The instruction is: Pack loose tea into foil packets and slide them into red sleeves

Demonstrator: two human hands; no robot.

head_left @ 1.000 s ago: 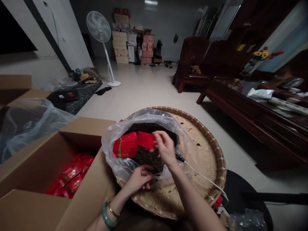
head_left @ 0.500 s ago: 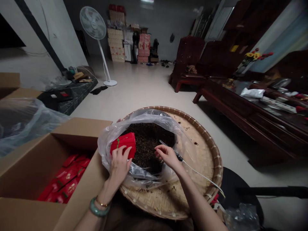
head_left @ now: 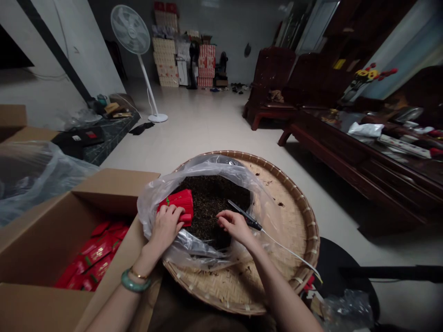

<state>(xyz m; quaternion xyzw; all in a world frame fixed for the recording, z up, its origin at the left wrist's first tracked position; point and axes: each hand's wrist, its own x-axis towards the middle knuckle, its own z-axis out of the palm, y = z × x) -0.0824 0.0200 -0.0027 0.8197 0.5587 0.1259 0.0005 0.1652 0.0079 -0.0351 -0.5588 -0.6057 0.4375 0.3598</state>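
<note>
A clear plastic bag with its mouth wide open holds dark loose tea leaves. On the leaves at the left lies a row of red packets. My left hand has its fingers curled over the near end of that row, gripping it. Above the leaves hangs my right hand, thumb and fingers pinched together; whatever is between them is too small to make out. Just beyond it a black corded tool with a slim, long tip rests at the bag's right side.
The bag sits on a round woven bamboo tray with scattered leaf bits. At the left stands an open cardboard box with red packets inside. A black round stool is at the right. Farther off are a white fan and a wooden table.
My right hand has shifted slightly left, uncovering more of the black tool. My left hand has moved a little left, and its fingers have curled onto the packets' near end.
</note>
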